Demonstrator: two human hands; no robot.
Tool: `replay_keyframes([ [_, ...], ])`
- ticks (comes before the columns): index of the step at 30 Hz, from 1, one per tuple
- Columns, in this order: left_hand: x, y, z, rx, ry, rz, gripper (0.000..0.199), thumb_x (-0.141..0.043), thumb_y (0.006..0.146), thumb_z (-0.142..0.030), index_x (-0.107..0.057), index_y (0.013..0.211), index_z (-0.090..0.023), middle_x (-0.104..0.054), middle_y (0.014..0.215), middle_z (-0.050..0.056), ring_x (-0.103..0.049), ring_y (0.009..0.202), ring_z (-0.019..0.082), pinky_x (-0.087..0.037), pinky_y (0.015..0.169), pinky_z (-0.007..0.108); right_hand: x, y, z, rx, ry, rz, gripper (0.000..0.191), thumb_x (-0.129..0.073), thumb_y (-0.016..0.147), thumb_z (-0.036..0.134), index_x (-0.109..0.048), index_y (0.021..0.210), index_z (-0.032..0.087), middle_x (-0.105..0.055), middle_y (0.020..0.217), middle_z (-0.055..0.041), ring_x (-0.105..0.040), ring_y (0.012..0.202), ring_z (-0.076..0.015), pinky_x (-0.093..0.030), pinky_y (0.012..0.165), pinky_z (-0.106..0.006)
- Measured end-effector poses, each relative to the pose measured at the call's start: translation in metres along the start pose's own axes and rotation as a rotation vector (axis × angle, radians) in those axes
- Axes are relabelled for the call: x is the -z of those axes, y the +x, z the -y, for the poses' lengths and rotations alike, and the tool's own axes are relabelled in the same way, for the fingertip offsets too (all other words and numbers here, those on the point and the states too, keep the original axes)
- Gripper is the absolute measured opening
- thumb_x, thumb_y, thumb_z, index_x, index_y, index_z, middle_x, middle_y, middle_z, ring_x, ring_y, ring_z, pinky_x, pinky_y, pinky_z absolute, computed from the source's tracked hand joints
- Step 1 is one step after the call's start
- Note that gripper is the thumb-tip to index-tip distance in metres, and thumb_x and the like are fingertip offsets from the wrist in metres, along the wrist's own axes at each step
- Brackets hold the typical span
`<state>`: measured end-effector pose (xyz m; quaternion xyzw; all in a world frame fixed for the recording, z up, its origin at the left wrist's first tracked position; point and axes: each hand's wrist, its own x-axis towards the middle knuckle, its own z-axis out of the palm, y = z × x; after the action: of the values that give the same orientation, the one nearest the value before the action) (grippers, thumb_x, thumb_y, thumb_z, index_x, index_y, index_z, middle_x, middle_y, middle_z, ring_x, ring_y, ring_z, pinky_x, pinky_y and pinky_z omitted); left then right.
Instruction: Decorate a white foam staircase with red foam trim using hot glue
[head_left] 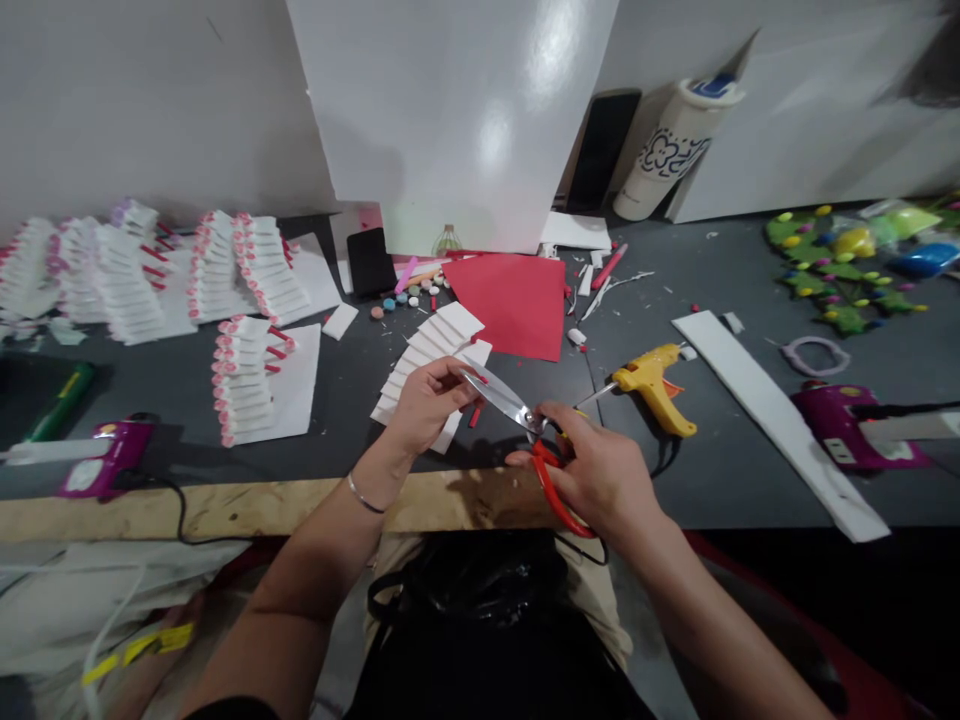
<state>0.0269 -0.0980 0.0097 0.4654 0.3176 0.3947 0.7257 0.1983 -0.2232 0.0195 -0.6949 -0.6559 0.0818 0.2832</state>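
My right hand (600, 465) grips a pair of scissors (551, 490) by the red handles, with the blades slightly parted and pointing up to the left. Close to the blade tips, my left hand (427, 400) pinches something too small to make out; a tiny bit of red shows beside the blades. Beneath and behind the left hand lies a fanned row of white foam strips (442, 335). A short red stick (475, 414) rests by them, below the blades. Just beyond is a red sheet (517, 305).
A yellow glue gun (656, 388) lies right of my right hand, near a long white foam strip (780, 420). Pink-tipped white assemblies (244, 385) stand at left. A white tumbler (667, 155) and dark phone (604, 145) stand behind. Purple power boxes (109, 460) sit at both sides.
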Motion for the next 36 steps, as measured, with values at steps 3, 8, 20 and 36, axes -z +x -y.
replay_keyframes([
  [3, 0.000, 0.000, 0.000, 0.007, -0.011, 0.000, 0.034, -0.090, 0.058, -0.037, -0.064, 0.070, -0.018, -0.063, 0.063, -0.003, -0.059, 0.054, 0.008, -0.049, 0.054, 0.022, -0.003, -0.002, 0.000, -0.013, 0.036, -0.005, 0.054, -0.044, 0.091, 0.067, -0.068, 0.103, 0.020, -0.057, 0.055, 0.0009, -0.052, 0.046, -0.0144, -0.036, 0.049, -0.026],
  [8, 0.000, 0.001, 0.000, 0.029, 0.053, -0.008, 0.030, -0.087, 0.063, -0.036, -0.065, 0.072, -0.019, -0.065, 0.065, 0.000, -0.061, 0.059, 0.011, -0.046, 0.054, 0.023, 0.000, 0.000, -0.005, -0.067, 0.125, -0.014, 0.047, -0.050, 0.090, 0.065, -0.066, 0.102, 0.022, -0.059, 0.057, 0.0011, -0.053, 0.048, -0.0139, -0.039, 0.050, -0.025],
  [20, 0.004, 0.005, 0.003, -0.063, -0.008, -0.030, 0.026, -0.087, 0.066, -0.036, -0.070, 0.077, -0.020, -0.063, 0.064, -0.002, -0.056, 0.059, 0.008, -0.043, 0.056, 0.021, -0.018, 0.046, -0.064, -0.088, -0.164, -0.064, 0.053, -0.056, 0.086, 0.032, -0.050, 0.135, 0.012, -0.065, 0.110, -0.0202, -0.064, 0.093, -0.0329, -0.052, 0.080, -0.046],
  [36, 0.003, 0.004, -0.001, -0.130, 0.062, -0.097, 0.032, -0.089, 0.061, -0.038, -0.067, 0.074, -0.020, -0.062, 0.069, -0.003, -0.054, 0.060, 0.007, -0.046, 0.056, 0.020, -0.019, 0.069, 0.025, 0.097, 0.389, 0.009, 0.008, -0.064, 0.086, 0.026, -0.070, 0.085, 0.020, -0.069, 0.078, -0.0022, -0.059, 0.066, -0.0132, -0.046, 0.064, -0.026],
])
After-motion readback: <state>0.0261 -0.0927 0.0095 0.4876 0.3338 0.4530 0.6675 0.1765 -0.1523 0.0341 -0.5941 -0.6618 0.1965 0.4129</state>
